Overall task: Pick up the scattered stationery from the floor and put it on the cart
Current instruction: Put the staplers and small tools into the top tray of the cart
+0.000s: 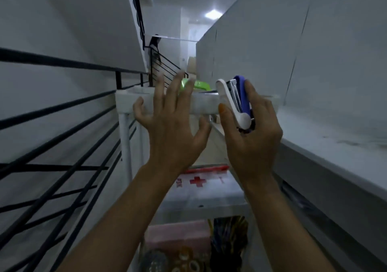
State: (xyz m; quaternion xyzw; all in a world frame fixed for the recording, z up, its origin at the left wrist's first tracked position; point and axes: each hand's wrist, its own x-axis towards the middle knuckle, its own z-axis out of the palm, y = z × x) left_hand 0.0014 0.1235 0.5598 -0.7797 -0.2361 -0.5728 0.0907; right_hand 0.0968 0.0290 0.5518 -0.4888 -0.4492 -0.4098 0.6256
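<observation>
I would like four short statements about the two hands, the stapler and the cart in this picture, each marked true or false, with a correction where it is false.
1. The right hand holds a blue and white stapler. True.
2. The left hand grips a pair of scissors. False: it is open and holds nothing, its fingers spread in front of the top rim of the cart.
3. A green object lies on the cart's top tier. True.
4. The box with a red cross sits on the top tier. False: it sits on a lower shelf.

Green item (189,84): blurred, partly hidden behind left hand (173,129).
Cart (125,102) bottom shelf: contents blurred, cut off at lower edge.
</observation>
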